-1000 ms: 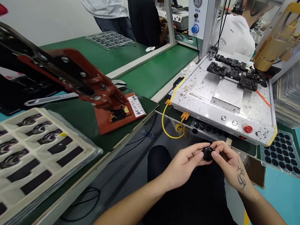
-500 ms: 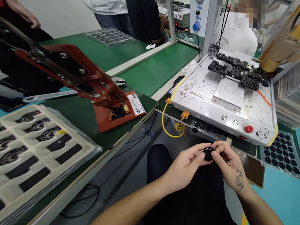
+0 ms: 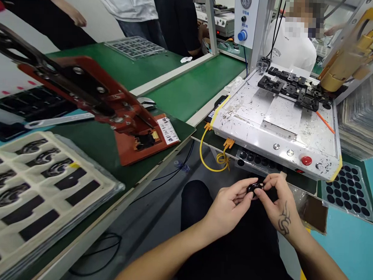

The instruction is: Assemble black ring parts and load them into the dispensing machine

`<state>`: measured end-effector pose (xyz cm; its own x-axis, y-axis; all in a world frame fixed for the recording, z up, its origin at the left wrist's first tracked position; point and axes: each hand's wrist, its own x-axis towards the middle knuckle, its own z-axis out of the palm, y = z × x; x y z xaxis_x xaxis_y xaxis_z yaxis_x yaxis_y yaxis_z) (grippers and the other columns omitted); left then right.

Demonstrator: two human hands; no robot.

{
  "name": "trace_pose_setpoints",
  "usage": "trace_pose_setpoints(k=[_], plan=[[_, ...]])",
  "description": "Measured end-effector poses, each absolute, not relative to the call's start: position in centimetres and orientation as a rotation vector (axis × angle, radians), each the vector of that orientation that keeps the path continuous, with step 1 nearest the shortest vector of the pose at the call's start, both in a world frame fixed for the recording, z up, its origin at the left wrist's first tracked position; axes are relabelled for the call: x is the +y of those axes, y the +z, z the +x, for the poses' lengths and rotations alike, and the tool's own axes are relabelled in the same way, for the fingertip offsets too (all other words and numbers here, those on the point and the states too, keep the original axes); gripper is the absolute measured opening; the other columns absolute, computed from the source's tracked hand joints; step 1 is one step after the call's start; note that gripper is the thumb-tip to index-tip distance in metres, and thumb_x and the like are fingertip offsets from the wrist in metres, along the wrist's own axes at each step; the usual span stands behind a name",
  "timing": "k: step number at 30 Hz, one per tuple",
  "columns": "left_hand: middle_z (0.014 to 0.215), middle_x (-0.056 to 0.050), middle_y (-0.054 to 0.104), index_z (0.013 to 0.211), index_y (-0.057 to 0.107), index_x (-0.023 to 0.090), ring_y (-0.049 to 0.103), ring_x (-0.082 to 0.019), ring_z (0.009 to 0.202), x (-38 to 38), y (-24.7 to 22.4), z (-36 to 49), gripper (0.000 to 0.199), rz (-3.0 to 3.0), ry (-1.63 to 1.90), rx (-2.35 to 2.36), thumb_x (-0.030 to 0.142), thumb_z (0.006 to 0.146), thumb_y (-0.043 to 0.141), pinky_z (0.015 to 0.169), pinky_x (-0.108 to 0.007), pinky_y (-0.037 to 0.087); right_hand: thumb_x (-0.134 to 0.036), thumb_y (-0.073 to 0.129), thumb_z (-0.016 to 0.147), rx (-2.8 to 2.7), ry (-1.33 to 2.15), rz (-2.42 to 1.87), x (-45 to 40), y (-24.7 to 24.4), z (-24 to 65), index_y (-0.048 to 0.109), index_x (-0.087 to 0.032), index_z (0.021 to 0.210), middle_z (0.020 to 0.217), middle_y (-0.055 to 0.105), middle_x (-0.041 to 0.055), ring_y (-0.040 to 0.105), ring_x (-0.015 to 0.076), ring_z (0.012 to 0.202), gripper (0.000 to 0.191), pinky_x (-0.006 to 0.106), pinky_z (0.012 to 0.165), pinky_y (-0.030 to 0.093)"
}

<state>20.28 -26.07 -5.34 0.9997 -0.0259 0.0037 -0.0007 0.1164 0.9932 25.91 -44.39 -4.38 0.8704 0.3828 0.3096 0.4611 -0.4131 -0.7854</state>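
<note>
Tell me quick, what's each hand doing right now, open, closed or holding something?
Left hand: closed, holding the black part between thumb and fingers.
Right hand: closed, thumb and fingertips on the same part.

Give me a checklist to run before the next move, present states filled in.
1. Left hand holding the black part: ok.
2. Right hand on it too: ok, thumb at its edge.
3. Part's underside sound: cannot tell, hidden from view.
4. Red clamp's upper plate raised: ok, tilted up.
5. Machine top clean: not ok, dark specks show.
6. Black discs laid out in rows: ok, right of the machine.
</note>
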Motion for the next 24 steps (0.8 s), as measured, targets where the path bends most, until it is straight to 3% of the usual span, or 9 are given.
trace_pose_setpoints(k=[4,6,8,10,13,17,20,24], plan=[[0.117,-0.010,0.083,0.157,0.054,0.017,0.082,-0.023,0.104,-24.9,-4.9,20.6,0.053,1.650,-0.058,-0.112,0.023,0.105,0.060,0.096,-0.034,0.066,-0.024,0.064,0.106,-0.841,-0.107,-2.080,-44.7,-4.5,26.6,0.067,-0.027,0.127,0.119,0.065,0.0097,0.066,0.0258,0.108,0.022,0.040,0.093,0.057],[0.125,-0.011,0.081,0.162,0.047,0.019,0.081,-0.023,0.109,-24.3,-4.5,20.8,0.059,1.688,-0.075,-0.141,0.023,0.105,0.059,0.098,-0.034,0.065,-0.024,0.063,0.106,-0.900,-0.095,-2.045,-44.8,-4.1,26.8,0.070,-0.027,0.121,0.116,0.068,0.0088,0.068,0.0260,0.108,0.017,0.041,0.094,0.057],[0.142,-0.013,0.074,0.163,0.045,0.023,0.076,-0.024,0.123,-24.0,-4.1,21.1,0.061,1.619,-0.061,-0.118,0.025,0.105,0.062,0.105,-0.036,0.063,-0.027,0.067,0.105,-0.797,-0.013,-1.986,-44.7,-3.7,27.0,0.071,-0.026,0.109,0.099,0.071,0.0046,0.068,0.0220,0.089,0.006,0.036,0.082,0.058],[0.151,-0.014,0.067,0.159,0.049,0.025,0.073,-0.024,0.129,-24.0,-3.9,21.3,0.062,1.508,-0.023,-0.048,0.028,0.101,0.069,0.108,-0.036,0.061,-0.034,0.073,0.102,-0.585,0.109,-1.885,-44.4,-3.4,27.0,0.069,-0.025,0.100,0.084,0.068,-0.0001,0.062,0.0166,0.071,0.010,0.030,0.068,0.055],[0.130,-0.011,0.076,0.142,0.064,0.023,0.077,-0.022,0.112,-24.6,-3.9,21.5,0.050,1.404,0.006,0.064,0.029,0.095,0.079,0.098,-0.034,0.065,-0.044,0.079,0.096,-0.308,0.242,-1.676,-43.7,-3.6,27.0,0.068,-0.023,0.097,0.079,0.066,-0.0021,0.058,0.0122,0.062,0.024,0.025,0.057,0.051],[0.094,-0.006,0.078,0.112,0.076,0.018,0.075,-0.018,0.083,-25.0,-3.9,21.4,0.019,1.387,-0.037,0.077,0.031,0.098,0.073,0.076,-0.030,0.065,-0.050,0.082,0.092,-0.224,0.323,-1.552,-43.0,-4.2,26.9,0.071,-0.022,0.104,0.080,0.068,-0.0012,0.060,0.0118,0.059,0.032,0.024,0.051,0.051],[0.088,-0.004,0.074,0.110,0.076,0.017,0.072,-0.017,0.077,-24.9,-3.7,21.2,0.017,1.472,-0.001,0.063,0.029,0.098,0.072,0.071,-0.029,0.062,-0.048,0.076,0.097,-0.279,0.346,-1.603,-43.1,-4.1,26.7,0.074,-0.021,0.111,0.073,0.068,-0.0012,0.062,0.0131,0.058,0.031,0.025,0.053,0.053],[0.091,-0.005,0.074,0.109,0.076,0.018,0.071,-0.017,0.078,-24.8,-3.3,21.0,0.017,1.567,0.041,0.059,0.028,0.098,0.069,0.074,-0.030,0.060,-0.046,0.075,0.098,-0.303,0.335,-1.668,-43.2,-3.5,26.5,0.075,-0.021,0.107,0.067,0.068,-0.0016,0.063,0.0143,0.055,0.026,0.027,0.053,0.054]])
